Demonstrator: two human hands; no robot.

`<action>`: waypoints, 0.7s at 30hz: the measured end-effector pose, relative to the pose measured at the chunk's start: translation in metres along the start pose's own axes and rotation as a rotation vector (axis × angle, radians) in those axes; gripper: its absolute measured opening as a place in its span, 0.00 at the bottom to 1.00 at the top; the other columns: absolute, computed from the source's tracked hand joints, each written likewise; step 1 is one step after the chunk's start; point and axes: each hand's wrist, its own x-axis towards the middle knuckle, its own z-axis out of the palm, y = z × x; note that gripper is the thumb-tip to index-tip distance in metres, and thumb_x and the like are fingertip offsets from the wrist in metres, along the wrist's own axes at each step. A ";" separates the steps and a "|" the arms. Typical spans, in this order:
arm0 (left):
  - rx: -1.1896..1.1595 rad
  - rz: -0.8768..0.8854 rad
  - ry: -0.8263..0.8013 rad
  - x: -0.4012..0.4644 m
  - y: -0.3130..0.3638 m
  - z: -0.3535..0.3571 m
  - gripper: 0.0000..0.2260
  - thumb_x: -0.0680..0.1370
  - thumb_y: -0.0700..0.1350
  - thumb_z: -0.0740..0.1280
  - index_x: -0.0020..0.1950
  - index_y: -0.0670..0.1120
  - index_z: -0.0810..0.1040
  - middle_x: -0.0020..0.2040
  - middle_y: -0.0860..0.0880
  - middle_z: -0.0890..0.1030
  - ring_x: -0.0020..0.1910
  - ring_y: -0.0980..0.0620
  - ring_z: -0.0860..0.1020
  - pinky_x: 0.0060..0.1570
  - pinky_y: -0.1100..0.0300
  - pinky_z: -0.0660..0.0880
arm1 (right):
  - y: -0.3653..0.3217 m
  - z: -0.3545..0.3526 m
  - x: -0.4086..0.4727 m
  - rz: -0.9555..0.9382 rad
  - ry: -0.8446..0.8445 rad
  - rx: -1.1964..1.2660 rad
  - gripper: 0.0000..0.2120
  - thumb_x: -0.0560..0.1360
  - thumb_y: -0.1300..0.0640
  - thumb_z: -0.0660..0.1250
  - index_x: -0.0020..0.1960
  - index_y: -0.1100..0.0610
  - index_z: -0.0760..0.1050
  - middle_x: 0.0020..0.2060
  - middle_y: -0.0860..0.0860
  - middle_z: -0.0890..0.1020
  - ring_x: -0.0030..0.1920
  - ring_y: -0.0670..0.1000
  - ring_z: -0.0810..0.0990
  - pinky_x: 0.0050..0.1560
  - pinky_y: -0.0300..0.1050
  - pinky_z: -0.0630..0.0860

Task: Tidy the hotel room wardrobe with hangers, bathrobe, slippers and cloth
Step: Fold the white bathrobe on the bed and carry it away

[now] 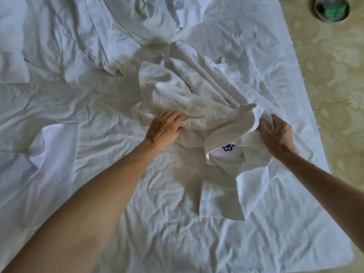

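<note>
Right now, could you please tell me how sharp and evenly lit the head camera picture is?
Head view: soft daylight, no glare; the white waffle-weave bathrobe, gripped by the left hand and the right hand, is fairly sharp; the round metal bin with green contents is blurred; wide-angle bending shows at the edge of the wrinkled white bedsheet.

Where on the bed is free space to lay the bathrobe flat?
Free sheet lies near the viewer, between the left hand and the bathrobe. The far left is crowded with crumpled linen. The right hand grips the bathrobe.
</note>
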 end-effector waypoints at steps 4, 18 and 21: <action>-0.027 -0.105 0.023 0.003 0.002 0.001 0.05 0.72 0.42 0.73 0.47 0.45 0.82 0.42 0.48 0.81 0.42 0.46 0.79 0.43 0.54 0.77 | 0.007 -0.001 0.001 0.007 0.010 -0.001 0.15 0.76 0.52 0.66 0.34 0.55 0.66 0.30 0.49 0.72 0.36 0.53 0.71 0.39 0.48 0.67; -0.082 -0.331 0.148 0.042 -0.028 -0.139 0.11 0.83 0.48 0.62 0.55 0.40 0.77 0.42 0.37 0.83 0.40 0.32 0.80 0.35 0.48 0.73 | -0.063 -0.073 0.021 -0.215 0.229 0.097 0.13 0.77 0.48 0.69 0.49 0.58 0.82 0.40 0.54 0.84 0.39 0.48 0.77 0.40 0.37 0.66; -0.117 -0.299 0.229 0.068 -0.022 -0.175 0.13 0.84 0.50 0.61 0.55 0.40 0.76 0.40 0.35 0.82 0.40 0.32 0.80 0.35 0.50 0.69 | -0.092 -0.097 0.040 -0.256 0.344 0.105 0.16 0.78 0.48 0.68 0.49 0.61 0.81 0.40 0.59 0.84 0.38 0.54 0.77 0.39 0.39 0.63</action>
